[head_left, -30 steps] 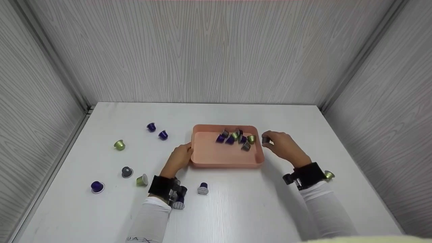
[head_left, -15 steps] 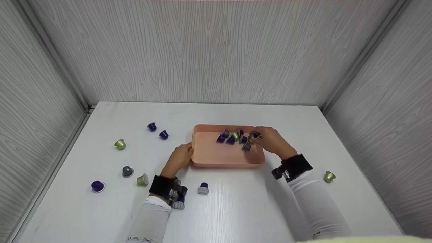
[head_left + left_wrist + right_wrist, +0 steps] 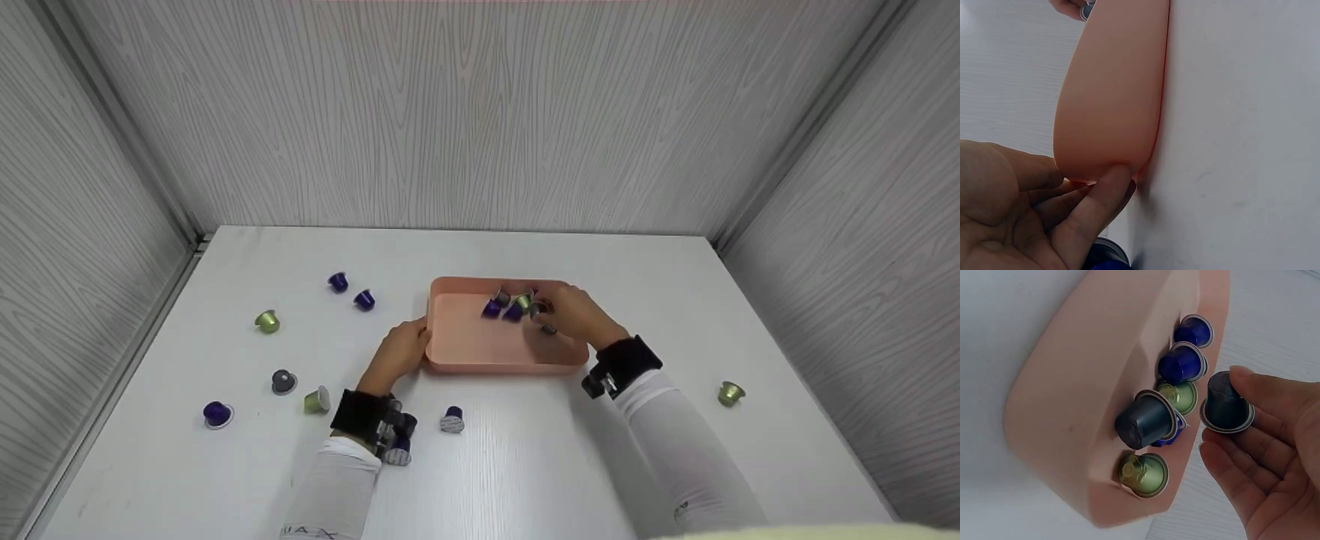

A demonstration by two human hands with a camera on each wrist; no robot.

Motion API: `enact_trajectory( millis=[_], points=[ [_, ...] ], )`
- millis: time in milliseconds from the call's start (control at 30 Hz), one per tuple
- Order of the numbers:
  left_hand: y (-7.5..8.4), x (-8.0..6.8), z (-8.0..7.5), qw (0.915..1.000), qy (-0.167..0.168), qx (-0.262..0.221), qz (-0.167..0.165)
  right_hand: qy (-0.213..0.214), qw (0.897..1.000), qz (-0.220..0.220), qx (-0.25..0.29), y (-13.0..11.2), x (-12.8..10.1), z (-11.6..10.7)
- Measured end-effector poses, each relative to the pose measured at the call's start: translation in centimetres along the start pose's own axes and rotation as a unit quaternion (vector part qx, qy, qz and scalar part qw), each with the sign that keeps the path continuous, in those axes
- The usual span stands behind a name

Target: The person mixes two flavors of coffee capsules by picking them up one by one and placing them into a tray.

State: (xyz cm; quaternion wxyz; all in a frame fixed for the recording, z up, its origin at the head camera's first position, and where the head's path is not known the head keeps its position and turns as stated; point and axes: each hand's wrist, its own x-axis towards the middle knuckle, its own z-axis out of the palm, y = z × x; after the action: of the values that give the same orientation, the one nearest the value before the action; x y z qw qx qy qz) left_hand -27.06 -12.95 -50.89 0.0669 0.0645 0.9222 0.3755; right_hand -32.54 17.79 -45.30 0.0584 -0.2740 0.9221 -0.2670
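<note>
My left hand [image 3: 400,347] grips the left wall of a shallow pink tray [image 3: 465,341], thumb and fingers pinching its edge in the left wrist view. Over the tray's right part, my right hand [image 3: 576,313] holds a dark grey coffee capsule [image 3: 1223,404] between thumb and fingers. Below it in the tray lie several capsules, among them a blue-purple capsule [image 3: 1182,364], a green capsule [image 3: 1145,473] and another dark grey capsule [image 3: 1143,421]. In the head view, the right hand hides part of this group.
On the white table [image 3: 510,480], loose capsules lie left of the tray, including a green one [image 3: 267,322], a grey one [image 3: 283,382] and a purple one [image 3: 217,414]. Another purple capsule [image 3: 452,420] stands in front. One green capsule [image 3: 730,394] is far right. Panels [image 3: 465,112] enclose the table.
My right hand has carried the dark grey capsule leftward from beside the tray's right wall to above the capsules inside. The left hand stays on the tray.
</note>
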Motion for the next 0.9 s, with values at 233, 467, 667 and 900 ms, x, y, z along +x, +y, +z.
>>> enact_trajectory(
  millis=[233,467,667,900],
  points=[
    [0.0,0.1,0.0,1.0000,0.000,0.004,-0.007,-0.005,0.999,0.005,-0.044,-0.1,1.3,0.8],
    [0.1,0.1,0.0,0.9998,-0.003,0.004,-0.018,-0.020,0.985,-0.022,-0.168,-0.6,2.1,1.3],
    [0.0,0.2,0.1,0.9998,-0.004,0.007,-0.016,-0.048,0.974,0.003,-0.219,-1.0,2.4,1.7],
    [0.1,0.1,0.0,1.0000,0.000,0.002,-0.007,-0.045,0.973,-0.004,-0.228,-0.8,2.4,2.3]
  ],
)
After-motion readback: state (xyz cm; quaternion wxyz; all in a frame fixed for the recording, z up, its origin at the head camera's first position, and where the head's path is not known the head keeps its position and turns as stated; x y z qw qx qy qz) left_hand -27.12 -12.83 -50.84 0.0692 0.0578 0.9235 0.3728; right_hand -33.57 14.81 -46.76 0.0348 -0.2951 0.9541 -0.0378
